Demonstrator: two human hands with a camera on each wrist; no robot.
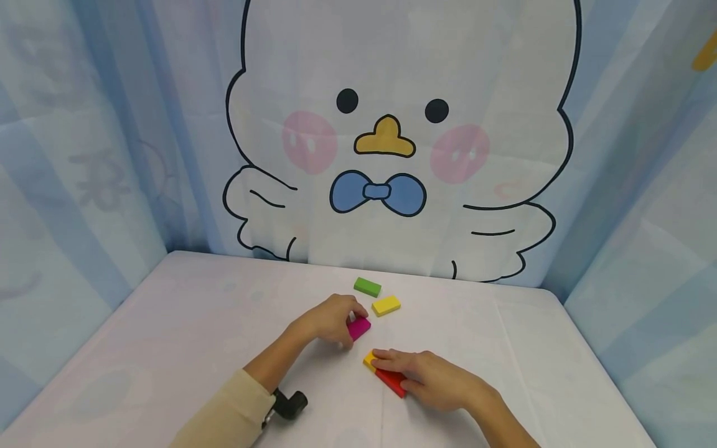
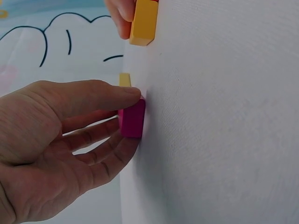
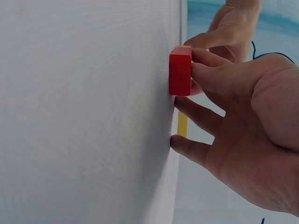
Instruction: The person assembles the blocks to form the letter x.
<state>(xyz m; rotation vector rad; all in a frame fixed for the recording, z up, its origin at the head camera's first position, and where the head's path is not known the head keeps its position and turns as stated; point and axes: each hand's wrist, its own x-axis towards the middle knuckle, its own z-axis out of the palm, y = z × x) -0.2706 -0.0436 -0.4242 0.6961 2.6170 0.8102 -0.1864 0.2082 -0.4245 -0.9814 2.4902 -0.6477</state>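
Note:
My left hand (image 1: 332,318) pinches a magenta block (image 1: 360,328) between thumb and fingers, low over the white table. In the left wrist view the block's end (image 2: 132,120) shows beneath the thumb. My right hand (image 1: 442,381) rests its thumb and fingers on a red block (image 1: 391,381) and an orange-yellow block (image 1: 368,361), which lie end to end in a slanting row. From the right wrist view, the red block's bare end (image 3: 180,74) faces the camera. Two of the right fingertips touch the tabletop beside it.
Beyond the left hand lie a yellow block (image 1: 386,305) and, farther back, a green block (image 1: 367,287). The pale table (image 1: 493,348) ends at a curtain (image 1: 386,242) with a cartoon bird. More curtain hangs at both sides. A black device (image 1: 290,404) sits at the left wrist.

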